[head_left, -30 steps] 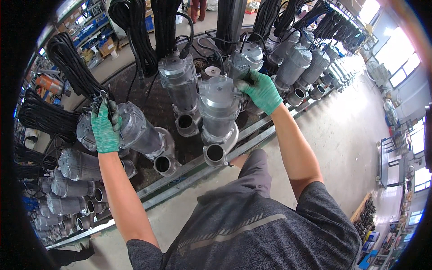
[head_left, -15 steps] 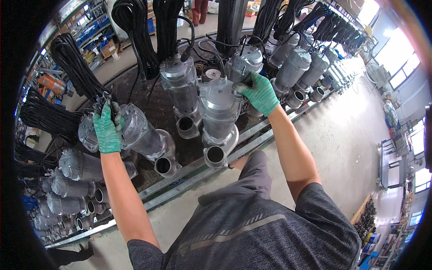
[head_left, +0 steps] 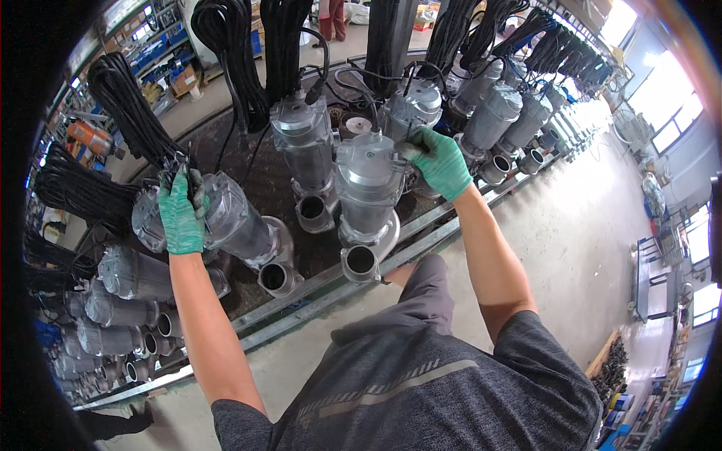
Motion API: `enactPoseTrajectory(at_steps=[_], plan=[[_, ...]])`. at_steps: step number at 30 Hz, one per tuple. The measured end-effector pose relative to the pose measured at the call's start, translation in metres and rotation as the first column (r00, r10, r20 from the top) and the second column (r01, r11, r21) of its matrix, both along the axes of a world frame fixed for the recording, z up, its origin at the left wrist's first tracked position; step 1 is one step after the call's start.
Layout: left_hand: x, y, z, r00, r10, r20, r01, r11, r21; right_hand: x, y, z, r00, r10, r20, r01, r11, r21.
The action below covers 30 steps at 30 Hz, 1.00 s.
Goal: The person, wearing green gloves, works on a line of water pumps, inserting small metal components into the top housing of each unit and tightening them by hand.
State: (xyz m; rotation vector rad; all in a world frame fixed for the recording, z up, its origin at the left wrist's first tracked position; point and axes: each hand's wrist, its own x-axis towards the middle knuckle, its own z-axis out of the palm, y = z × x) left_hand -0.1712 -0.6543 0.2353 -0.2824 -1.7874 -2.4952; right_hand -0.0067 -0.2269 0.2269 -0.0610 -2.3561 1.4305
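My left hand (head_left: pixel 182 214), in a green knit glove with dark fingertips, is closed around the end of a coiled black cable (head_left: pixel 124 105), beside a tilted, film-wrapped silver pump (head_left: pixel 239 218). Thin strands stick up above its fingers. My right hand (head_left: pixel 442 164), gloved alike, is closed at the upper right edge of an upright silver pump (head_left: pixel 367 177). Something small, thin and dark shows at its fingertips, too small to name. Behind these two stands another silver pump (head_left: pixel 302 146), with a black cable coming from its top.
More wrapped pumps (head_left: pixel 128 274) line the left side, and others (head_left: pixel 492 113) run off to the far right. Coiled black cables (head_left: pixel 226 52) hang above the dark bench top (head_left: pixel 244 161). A metal rail (head_left: pixel 323 289) edges the bench in front of me. Shelving (head_left: pixel 162 52) stands at the back left.
My right hand has shifted slightly right and down along the upright pump's top edge. My left hand stays closed at the cable end, and the view has moved a little.
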Motion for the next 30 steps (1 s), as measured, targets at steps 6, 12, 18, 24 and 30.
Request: enactPoseTrajectory(at_steps=[6, 12, 18, 24, 30], plan=[[0.0, 0.001, 0.001, 1.0, 0.01, -0.021, -0.01, 1.0, -0.016, -0.008, -0.007, -0.008, 0.989, -0.012, -0.147, -0.014, 0.985, -0.174], [0.002, 0.004, 0.001, 0.999, 0.035, -0.011, -0.035, 0.999, 0.001, 0.008, 0.001, 0.014, 0.995, 0.099, 0.019, -0.095, 0.985, -0.147], [0.0, 0.002, 0.0, 1.0, 0.017, -0.016, -0.017, 1.0, 0.005, -0.006, 0.001, 0.003, 0.999, 0.029, -0.018, -0.03, 0.999, -0.043], [0.009, 0.01, 0.007, 0.999, 0.053, -0.004, -0.053, 0.998, 0.017, 0.003, -0.004, 0.002, 0.994, 0.075, -0.082, -0.093, 0.966, -0.243], [-0.003, -0.002, -0.005, 1.0, -0.004, -0.02, 0.004, 1.0, -0.004, 0.008, 0.01, 0.005, 0.995, 0.064, 0.07, -0.056, 0.993, -0.102]])
